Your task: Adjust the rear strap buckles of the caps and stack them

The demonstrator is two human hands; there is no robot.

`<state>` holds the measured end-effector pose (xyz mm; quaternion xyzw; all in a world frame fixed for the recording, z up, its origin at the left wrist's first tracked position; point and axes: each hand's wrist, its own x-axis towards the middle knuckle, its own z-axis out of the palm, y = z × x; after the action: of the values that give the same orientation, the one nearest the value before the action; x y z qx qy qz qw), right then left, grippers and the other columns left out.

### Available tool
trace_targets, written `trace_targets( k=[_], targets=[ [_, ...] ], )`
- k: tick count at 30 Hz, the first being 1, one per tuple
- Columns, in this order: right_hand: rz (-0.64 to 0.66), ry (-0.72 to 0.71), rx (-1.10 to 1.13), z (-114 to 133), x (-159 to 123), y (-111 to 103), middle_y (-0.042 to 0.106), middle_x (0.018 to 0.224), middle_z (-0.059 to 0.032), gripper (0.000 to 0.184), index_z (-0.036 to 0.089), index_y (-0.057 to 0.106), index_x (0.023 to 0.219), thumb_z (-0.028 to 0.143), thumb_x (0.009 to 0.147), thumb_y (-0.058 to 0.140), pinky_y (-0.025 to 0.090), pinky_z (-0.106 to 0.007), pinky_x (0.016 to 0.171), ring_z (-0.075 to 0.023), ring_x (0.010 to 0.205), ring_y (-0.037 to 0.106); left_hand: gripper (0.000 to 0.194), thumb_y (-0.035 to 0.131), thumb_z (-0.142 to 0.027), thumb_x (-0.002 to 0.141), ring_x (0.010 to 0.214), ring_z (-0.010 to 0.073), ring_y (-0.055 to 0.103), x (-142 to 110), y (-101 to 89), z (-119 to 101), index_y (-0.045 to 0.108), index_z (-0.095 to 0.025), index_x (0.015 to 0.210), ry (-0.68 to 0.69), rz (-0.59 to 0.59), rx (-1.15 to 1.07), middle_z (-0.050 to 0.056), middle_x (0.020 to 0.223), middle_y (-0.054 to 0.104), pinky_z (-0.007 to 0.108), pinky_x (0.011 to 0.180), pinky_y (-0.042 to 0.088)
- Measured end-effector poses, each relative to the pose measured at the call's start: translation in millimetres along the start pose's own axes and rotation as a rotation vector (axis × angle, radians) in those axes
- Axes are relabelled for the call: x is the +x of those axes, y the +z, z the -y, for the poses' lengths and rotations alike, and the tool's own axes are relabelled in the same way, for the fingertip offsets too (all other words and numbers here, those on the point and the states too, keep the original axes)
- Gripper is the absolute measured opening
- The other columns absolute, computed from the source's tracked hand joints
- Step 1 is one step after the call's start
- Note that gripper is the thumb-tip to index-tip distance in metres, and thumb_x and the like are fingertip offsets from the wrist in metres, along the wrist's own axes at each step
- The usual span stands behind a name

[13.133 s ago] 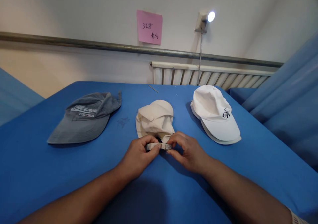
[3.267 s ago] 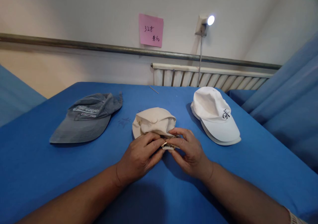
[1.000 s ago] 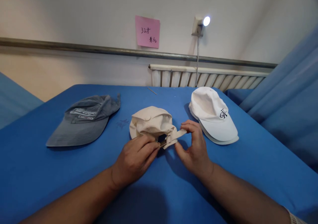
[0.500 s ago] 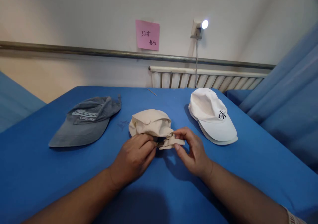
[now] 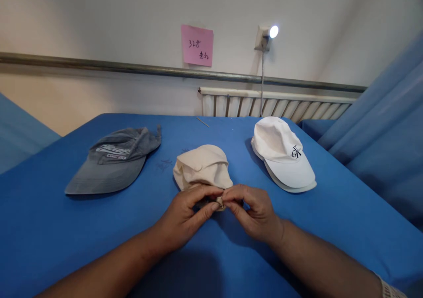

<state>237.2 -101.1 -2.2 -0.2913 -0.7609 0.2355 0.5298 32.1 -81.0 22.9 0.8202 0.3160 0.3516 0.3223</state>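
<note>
A beige cap (image 5: 203, 163) lies in the middle of the blue surface with its back strap side toward me. My left hand (image 5: 188, 212) pinches the strap at its small metal buckle (image 5: 220, 206), thumb below and fingers above. From the other side, my right hand (image 5: 253, 207) pinches the same strap close to the buckle, its fingertips almost touching those of my left. Most of the strap is hidden behind my fingers. To the left rests a grey cap (image 5: 114, 165) with white lettering; to the right is a white cap (image 5: 280, 152) with a black monogram.
The blue-covered bed (image 5: 66, 232) carries all the caps. A thin stick (image 5: 202, 122) lies near its far edge. Behind are a metal rail (image 5: 132, 67), a radiator (image 5: 241, 106), a pink note (image 5: 197, 45) and a lit plug-in lamp (image 5: 273, 31). Blue curtains (image 5: 390, 113) hang at the right.
My right hand has moved left and slightly down, bringing the strap end to the buckle. My left hand has turned so its thumb and fingers pinch there. The beige cap has shifted slightly.
</note>
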Motion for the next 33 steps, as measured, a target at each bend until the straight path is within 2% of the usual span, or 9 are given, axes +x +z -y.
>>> trace_targets(
  k=[3, 6, 8, 13, 17, 19, 22, 25, 33],
  targets=[
    [-0.027, 0.045, -0.051, -1.7, -1.6, 1.5, 0.071, 0.080, -0.0004, 0.015, 0.025, 0.064, 0.102, 0.015, 0.092, 0.059, 0.053, -0.026, 0.066, -0.0139, 0.069, 0.066, 0.012, 0.063, -0.024, 0.089, 0.075, 0.0149, 0.065, 1.9, -0.1, -1.0, 0.071, -0.020, 0.096, -0.103, -0.013, -0.070, 0.003, 0.083, 0.070, 0.024, 0.067, 0.052],
    [-0.100, 0.139, -0.102, -5.7, -0.5, -0.8, 0.064, 0.070, 0.0019, 0.010, 0.023, 0.064, 0.100, 0.019, 0.091, 0.059, 0.047, -0.025, 0.058, -0.0118, 0.058, 0.057, 0.010, 0.064, -0.025, 0.087, 0.068, 0.0134, 0.059, 3.6, -0.2, 1.2, 0.068, -0.017, 0.081, -0.216, -0.079, -0.152, 0.001, 0.074, 0.066, 0.024, 0.063, 0.049],
    [-0.110, 0.178, -0.106, -7.8, 1.2, -3.1, 0.061, 0.067, 0.0026, 0.007, 0.022, 0.064, 0.095, 0.020, 0.091, 0.058, 0.045, -0.024, 0.056, -0.0112, 0.056, 0.054, 0.011, 0.066, -0.026, 0.085, 0.067, 0.0128, 0.057, 4.6, -0.3, 4.4, 0.066, -0.017, 0.080, -0.279, -0.139, -0.252, 0.000, 0.074, 0.064, 0.024, 0.062, 0.048],
    [0.010, 0.258, -0.105, -10.7, 2.1, 1.6, 0.063, 0.079, 0.0007, 0.011, 0.021, 0.063, 0.097, 0.023, 0.087, 0.064, 0.044, -0.024, 0.057, -0.0116, 0.063, 0.057, 0.017, 0.073, -0.030, 0.081, 0.067, 0.0123, 0.055, 5.4, -1.0, 12.0, 0.061, -0.018, 0.079, -0.358, -0.212, -0.512, -0.001, 0.074, 0.061, 0.024, 0.062, 0.047],
    [-0.089, 0.507, -0.014, -16.8, -0.5, 15.5, 0.064, 0.078, 0.0025, 0.027, 0.022, 0.055, 0.104, 0.025, 0.081, 0.069, 0.044, -0.023, 0.055, -0.0112, 0.060, 0.057, 0.018, 0.073, -0.032, 0.083, 0.069, 0.0123, 0.055, 3.7, -0.4, 14.8, 0.062, -0.018, 0.080, -0.381, -0.215, -0.565, 0.001, 0.076, 0.062, 0.024, 0.064, 0.046],
    [-0.126, 0.568, 0.111, -20.1, -0.1, 20.7, 0.065, 0.079, 0.0023, 0.029, 0.022, 0.052, 0.104, 0.025, 0.080, 0.069, 0.045, -0.024, 0.055, -0.0112, 0.060, 0.058, 0.017, 0.072, -0.032, 0.083, 0.070, 0.0129, 0.056, 2.9, 0.0, 15.8, 0.062, -0.018, 0.080, -0.373, -0.207, -0.563, 0.001, 0.077, 0.063, 0.025, 0.065, 0.047],
    [-0.179, 0.569, 0.296, -22.3, 3.3, 23.8, 0.066, 0.079, 0.0020, 0.028, 0.023, 0.050, 0.099, 0.025, 0.078, 0.069, 0.049, -0.025, 0.059, -0.0117, 0.063, 0.061, 0.015, 0.072, -0.031, 0.083, 0.073, 0.0146, 0.059, 2.4, -0.1, 16.7, 0.063, -0.019, 0.082, -0.355, -0.177, -0.546, 0.002, 0.080, 0.065, 0.028, 0.068, 0.049],
    [-0.222, 0.568, 0.358, -21.6, 7.0, 23.7, 0.066, 0.076, 0.0024, 0.025, 0.023, 0.051, 0.095, 0.024, 0.076, 0.068, 0.050, -0.026, 0.061, -0.0113, 0.062, 0.060, 0.014, 0.071, -0.031, 0.084, 0.077, 0.0158, 0.060, 2.8, 0.0, 16.4, 0.065, -0.019, 0.082, -0.341, -0.136, -0.512, 0.003, 0.083, 0.067, 0.029, 0.072, 0.050],
    [-0.227, 0.575, 0.199, -18.0, 7.2, 18.9, 0.052, 0.061, 0.0076, 0.016, 0.022, 0.050, 0.082, 0.023, 0.077, 0.065, 0.039, -0.023, 0.053, -0.0093, 0.053, 0.048, 0.017, 0.073, -0.034, 0.083, 0.073, 0.0161, 0.059, 3.4, 0.9, 16.1, 0.064, -0.020, 0.081, -0.359, -0.156, -0.548, 0.004, 0.080, 0.066, 0.029, 0.067, 0.050]
  ],
)
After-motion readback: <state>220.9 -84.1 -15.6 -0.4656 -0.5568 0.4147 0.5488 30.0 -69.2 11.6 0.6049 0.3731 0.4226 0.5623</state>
